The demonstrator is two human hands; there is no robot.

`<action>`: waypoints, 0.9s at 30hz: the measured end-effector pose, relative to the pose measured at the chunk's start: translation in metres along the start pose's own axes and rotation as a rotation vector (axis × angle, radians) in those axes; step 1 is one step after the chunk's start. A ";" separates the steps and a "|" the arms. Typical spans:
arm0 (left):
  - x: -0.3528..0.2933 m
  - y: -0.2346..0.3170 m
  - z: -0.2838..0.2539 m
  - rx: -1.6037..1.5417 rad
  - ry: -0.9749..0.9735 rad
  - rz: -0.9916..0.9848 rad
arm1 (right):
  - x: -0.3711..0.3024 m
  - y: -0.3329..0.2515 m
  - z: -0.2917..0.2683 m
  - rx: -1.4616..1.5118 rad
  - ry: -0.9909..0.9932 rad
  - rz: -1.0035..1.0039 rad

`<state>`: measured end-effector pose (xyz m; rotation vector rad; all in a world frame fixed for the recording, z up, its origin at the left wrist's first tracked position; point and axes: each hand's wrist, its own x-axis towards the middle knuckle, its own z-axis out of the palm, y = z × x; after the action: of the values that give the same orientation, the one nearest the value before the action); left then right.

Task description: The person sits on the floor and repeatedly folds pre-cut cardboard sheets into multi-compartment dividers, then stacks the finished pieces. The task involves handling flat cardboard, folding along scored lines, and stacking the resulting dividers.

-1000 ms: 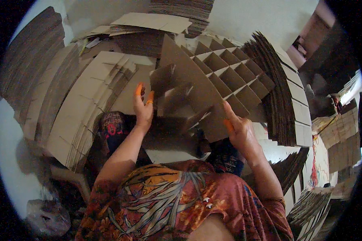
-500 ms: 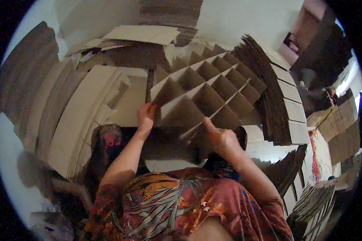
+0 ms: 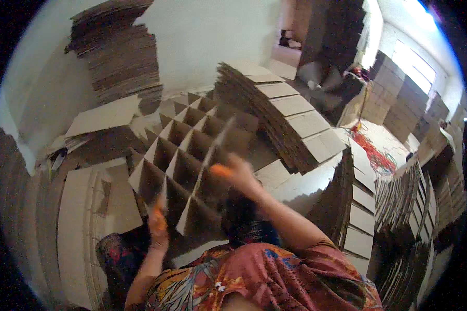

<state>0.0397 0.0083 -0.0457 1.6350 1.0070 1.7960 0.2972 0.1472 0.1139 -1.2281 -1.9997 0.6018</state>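
Observation:
A cardboard divider (image 3: 184,150), strips slotted crosswise into a grid of open cells, stands at a slant in front of my lap. My left hand (image 3: 158,228) is closed on its near left corner, with orange on the fingers. At the divider's right side is my right hand (image 3: 238,176), smeared by motion. An orange-covered digit points left at a blurred strip; whether the fingers grip it cannot be made out.
Flat cardboard stacks surround me: light sheets (image 3: 78,233) at left, a leaning fanned stack (image 3: 290,114) ahead right, another (image 3: 358,207) by my right arm. A tall pile (image 3: 119,57) stands against the wall. Red cords (image 3: 371,155) lie on the far right floor.
The view has swung right, so the divider and both hands appear further left. The divider stands at a steeper slant. My right hand has moved up along its right side.

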 end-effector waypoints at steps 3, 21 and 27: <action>-0.002 0.040 0.074 0.001 -0.339 -0.070 | -0.020 -0.023 0.031 0.047 -0.199 0.089; -0.044 0.009 0.057 0.593 -0.526 -0.557 | 0.018 -0.077 -0.180 -0.492 0.394 -0.335; -0.054 -0.014 0.045 0.618 -0.624 -0.746 | 0.095 0.010 -0.191 -1.037 0.189 -0.085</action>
<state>0.0907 -0.0169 -0.0892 1.6424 1.6381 0.4566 0.4200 0.2414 0.2610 -1.6493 -2.2138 -0.6864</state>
